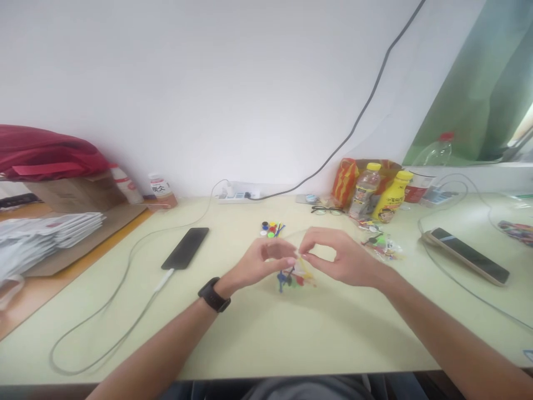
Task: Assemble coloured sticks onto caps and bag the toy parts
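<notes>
Forearms [175, 339] extended over front edge of table [258, 344]; clear parts bag [296, 278] pinched by left hand [264, 262] and right hand [339, 256]. Likely light, limp, slippery; best held by rim.

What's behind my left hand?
Just beyond your left hand, small coloured pieces, some round, some thin, lie on the table. Anything the hand itself covers can't be seen.

Blue, red, green and yellow pieces [299, 281], pale green tabletop [250, 344], black watch [214, 294], red-and-yellow striped bag [345, 183]
</notes>
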`<state>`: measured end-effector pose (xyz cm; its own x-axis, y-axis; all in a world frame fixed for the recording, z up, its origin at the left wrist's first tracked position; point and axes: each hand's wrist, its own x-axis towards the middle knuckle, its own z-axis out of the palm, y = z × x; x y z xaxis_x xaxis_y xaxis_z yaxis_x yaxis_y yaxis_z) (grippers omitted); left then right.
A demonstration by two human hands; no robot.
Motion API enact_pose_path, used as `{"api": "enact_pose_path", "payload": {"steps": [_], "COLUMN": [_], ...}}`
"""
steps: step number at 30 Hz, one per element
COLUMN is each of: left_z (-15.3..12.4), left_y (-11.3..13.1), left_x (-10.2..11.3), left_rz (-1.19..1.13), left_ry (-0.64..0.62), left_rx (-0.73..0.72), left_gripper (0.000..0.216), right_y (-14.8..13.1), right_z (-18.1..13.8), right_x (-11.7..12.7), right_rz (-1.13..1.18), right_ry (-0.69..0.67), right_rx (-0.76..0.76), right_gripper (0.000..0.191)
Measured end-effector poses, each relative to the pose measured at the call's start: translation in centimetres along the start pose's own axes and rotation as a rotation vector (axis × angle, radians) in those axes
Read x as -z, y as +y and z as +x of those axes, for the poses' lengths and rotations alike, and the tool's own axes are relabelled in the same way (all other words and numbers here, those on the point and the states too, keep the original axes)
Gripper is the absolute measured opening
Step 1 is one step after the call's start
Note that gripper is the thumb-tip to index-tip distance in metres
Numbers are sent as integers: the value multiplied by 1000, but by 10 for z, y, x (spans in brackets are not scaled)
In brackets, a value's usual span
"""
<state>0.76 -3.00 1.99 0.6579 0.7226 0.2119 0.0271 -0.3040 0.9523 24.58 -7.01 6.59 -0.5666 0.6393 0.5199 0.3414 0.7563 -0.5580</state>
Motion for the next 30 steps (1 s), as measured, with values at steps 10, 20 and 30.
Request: {"api": "enact_pose_path", "payload": {"steps": [10, 20, 30], "left_z": [3, 6, 4], "left_y": [-21, -36, -39], "left_x": [-14, 1, 10], "left_rz": [-103, -104, -162], "left_ry": [76, 221, 248], "left_rx": [96, 102, 58], "left_gripper": [30, 34, 29], "right_y": [58, 71, 78], "right_z": [-34, -35, -37], "right_x": [-48, -49, -46], "right_rz": [557, 650, 767], "right_ry": [234, 262, 314], "right_rx": [-510, -538, -590], "right_gripper": [35, 38, 33]}}
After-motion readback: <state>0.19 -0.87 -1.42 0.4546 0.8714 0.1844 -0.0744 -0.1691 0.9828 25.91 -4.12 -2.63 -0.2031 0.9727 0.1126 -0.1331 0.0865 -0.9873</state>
